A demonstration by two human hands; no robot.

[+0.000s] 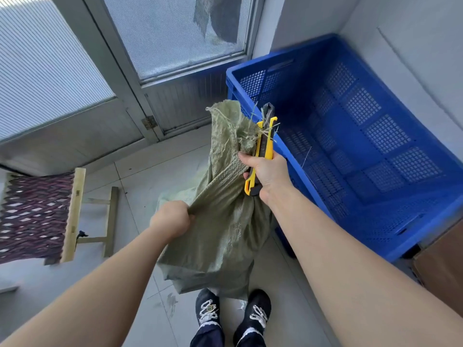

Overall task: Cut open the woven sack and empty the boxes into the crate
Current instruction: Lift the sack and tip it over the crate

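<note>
A pale green woven sack stands on the tiled floor in front of my feet, its top bunched and frayed with loose threads. My left hand grips a fold of the sack's side. My right hand holds a yellow and black utility knife together with the gathered sack top; threads cling to the knife's tip. A large blue perforated plastic crate sits at the right, tilted, with nothing visible inside. No boxes are in view; the sack hides its contents.
A small wooden stool with a woven dark red seat stands at the left. A frosted glass door and window frame lie ahead. A brown cardboard piece rests beside the crate at the right. My two dark shoes are below the sack.
</note>
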